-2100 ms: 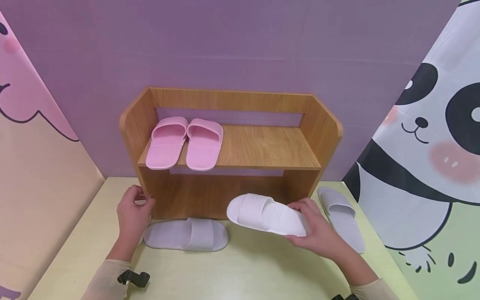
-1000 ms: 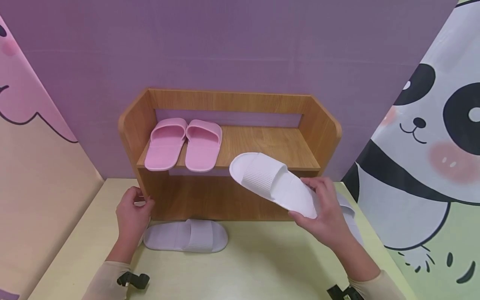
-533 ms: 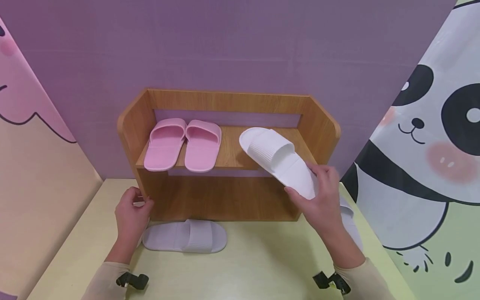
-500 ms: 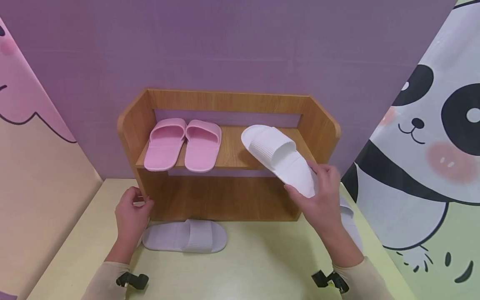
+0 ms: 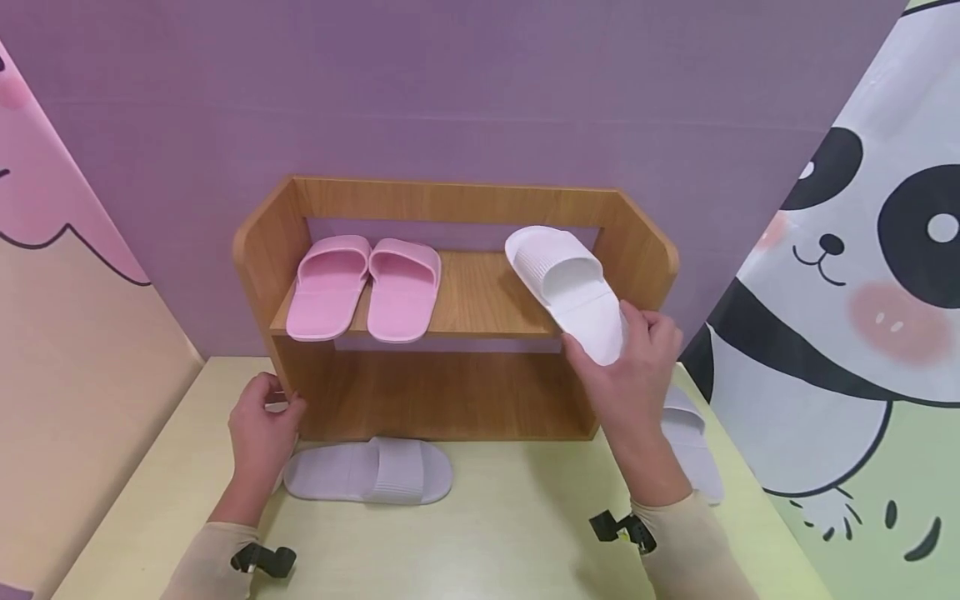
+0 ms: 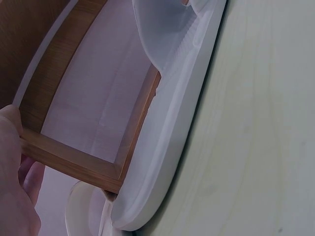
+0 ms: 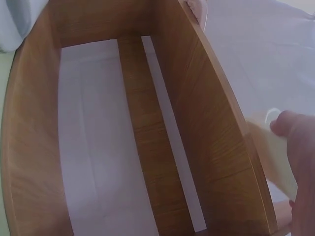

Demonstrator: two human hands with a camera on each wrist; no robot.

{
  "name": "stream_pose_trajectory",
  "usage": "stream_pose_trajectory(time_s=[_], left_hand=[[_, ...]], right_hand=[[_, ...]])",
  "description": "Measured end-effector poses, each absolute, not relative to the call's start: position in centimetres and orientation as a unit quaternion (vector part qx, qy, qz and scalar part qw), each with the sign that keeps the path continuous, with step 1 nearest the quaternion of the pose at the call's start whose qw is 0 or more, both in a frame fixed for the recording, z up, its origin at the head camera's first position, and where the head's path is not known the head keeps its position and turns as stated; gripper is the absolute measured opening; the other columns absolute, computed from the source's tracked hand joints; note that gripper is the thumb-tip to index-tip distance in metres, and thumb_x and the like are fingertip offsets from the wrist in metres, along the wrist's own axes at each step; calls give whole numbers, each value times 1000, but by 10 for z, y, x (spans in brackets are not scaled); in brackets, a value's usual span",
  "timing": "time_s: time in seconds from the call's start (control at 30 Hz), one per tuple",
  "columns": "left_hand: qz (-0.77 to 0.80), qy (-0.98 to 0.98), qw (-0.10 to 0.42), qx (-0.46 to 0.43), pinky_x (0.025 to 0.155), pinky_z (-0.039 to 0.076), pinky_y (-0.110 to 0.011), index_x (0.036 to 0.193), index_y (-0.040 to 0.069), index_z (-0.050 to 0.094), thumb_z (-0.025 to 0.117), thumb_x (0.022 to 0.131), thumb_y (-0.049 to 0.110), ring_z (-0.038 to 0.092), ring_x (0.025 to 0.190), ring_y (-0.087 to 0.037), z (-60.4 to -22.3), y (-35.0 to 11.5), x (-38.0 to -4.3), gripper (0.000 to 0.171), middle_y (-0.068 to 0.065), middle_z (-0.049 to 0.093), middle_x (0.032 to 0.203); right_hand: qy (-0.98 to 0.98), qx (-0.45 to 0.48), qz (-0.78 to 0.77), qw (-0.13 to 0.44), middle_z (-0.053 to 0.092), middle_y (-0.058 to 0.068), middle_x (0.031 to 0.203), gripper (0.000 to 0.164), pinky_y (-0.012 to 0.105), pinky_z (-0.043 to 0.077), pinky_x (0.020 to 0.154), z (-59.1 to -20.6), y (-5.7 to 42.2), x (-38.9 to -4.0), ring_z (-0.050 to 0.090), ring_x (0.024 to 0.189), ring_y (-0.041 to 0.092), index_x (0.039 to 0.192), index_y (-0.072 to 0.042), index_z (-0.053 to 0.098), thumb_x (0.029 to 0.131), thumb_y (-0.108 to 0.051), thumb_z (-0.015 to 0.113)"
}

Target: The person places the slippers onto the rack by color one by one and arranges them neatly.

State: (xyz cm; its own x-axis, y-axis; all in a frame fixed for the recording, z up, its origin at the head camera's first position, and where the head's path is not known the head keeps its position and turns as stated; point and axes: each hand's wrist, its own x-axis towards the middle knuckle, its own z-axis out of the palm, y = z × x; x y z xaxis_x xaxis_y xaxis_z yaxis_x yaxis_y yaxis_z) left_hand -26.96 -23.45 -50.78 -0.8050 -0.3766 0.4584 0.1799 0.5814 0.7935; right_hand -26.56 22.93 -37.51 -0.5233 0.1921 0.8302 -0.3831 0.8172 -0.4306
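My right hand pinches a white slipper by its heel. The slipper is tilted, toe raised and pointing back over the right part of the upper shelf; I cannot tell whether it touches the wood. In the right wrist view that slipper shows partly beside the fingers. My left hand grips the front edge of the left side panel of a wooden shoe rack; the left wrist view shows thumb and fingers on either side of the panel. Two pink slippers stand side by side on the upper shelf's left half.
A white slipper lies sideways on the table before the rack. Another white slipper shows partly near the left hand. Right of the rack lies a white slipper, partly behind my right arm. A purple wall stands behind.
My right hand has raised the white slipper from low before the rack up to the upper shelf, turning its toe backward. My left hand keeps its hold on the rack.
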Motion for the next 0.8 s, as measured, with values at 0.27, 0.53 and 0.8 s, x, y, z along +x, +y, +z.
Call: stream_pose_trajectory(time_s=[0.27,0.53,0.8], left_hand=[[-450,-843,286,71,71,47,-7,110,6,65,74,98,6,73,109,-34,-507,-235,-269,15,-12,71,116],[-447,-845,286,73,72,51,-12,112,5,65,74,99,7,73,110,-35,-505,-235,-269,16,-13,71,116],[-446,-843,293,69,71,49,-10,109,5,65,74,98,6,73,109,-35,-507,-235,-270,15,-13,72,115]], right_hand=[[-834,19,285,473,53,28,124,77,59,39,97,-371,218,-270,44,120,48,141,7,65,86,-40,93],[-847,-22,275,453,52,26,124,77,57,39,98,-368,210,-272,44,122,45,140,7,65,88,-44,91],[-856,-86,255,443,51,26,117,77,60,36,101,-365,198,-279,45,117,47,131,9,68,88,-53,85]])
